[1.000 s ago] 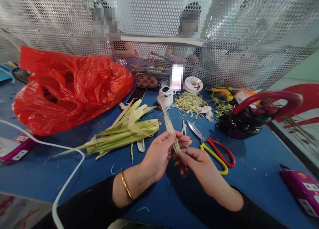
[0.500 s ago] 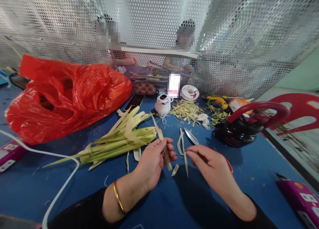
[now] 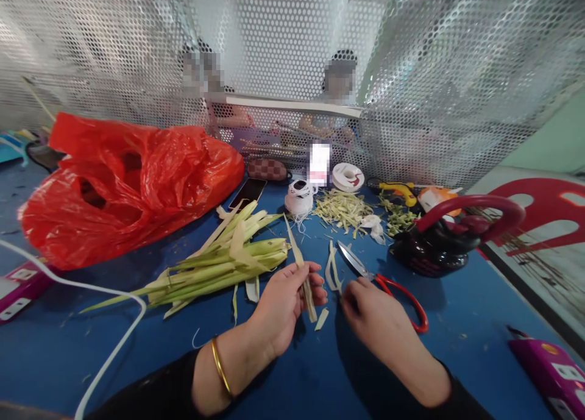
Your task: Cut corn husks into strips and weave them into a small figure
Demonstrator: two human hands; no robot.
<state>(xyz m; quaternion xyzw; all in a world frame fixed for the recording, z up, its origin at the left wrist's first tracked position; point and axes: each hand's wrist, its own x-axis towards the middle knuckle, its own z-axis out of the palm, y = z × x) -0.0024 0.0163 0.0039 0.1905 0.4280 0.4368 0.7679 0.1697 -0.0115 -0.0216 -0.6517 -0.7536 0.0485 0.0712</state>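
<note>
My left hand (image 3: pixel 286 295) is closed round a pale dry corn husk strip (image 3: pixel 307 289), its narrow tip pointing up and away. My right hand (image 3: pixel 377 322) is curled over the table with its fingertips turned under; what they hold, if anything, is hidden. Thin husk strips (image 3: pixel 332 267) lie right by those fingers, one end reaching towards them. Red-handled scissors (image 3: pixel 404 289) rest just beyond the right hand, which covers part of them. A small husk scrap (image 3: pixel 322 319) lies between the hands. Left of my left hand is a pile of green corn husks (image 3: pixel 219 264).
A red plastic bag (image 3: pixel 137 182) fills the left back. White thread (image 3: pixel 299 199), a white spool (image 3: pixel 348 177), a phone (image 3: pixel 247 193) and cut husk bits (image 3: pixel 345 210) sit behind. A black pot-like object with a red handle (image 3: pixel 429 249) stands right. A white cable (image 3: pixel 114 341) crosses the left.
My right hand has turned over and curled in beside the strips; the thin strip it pinched is now partly hidden. More of the scissors' red handle shows. My left hand keeps its husk strip.
</note>
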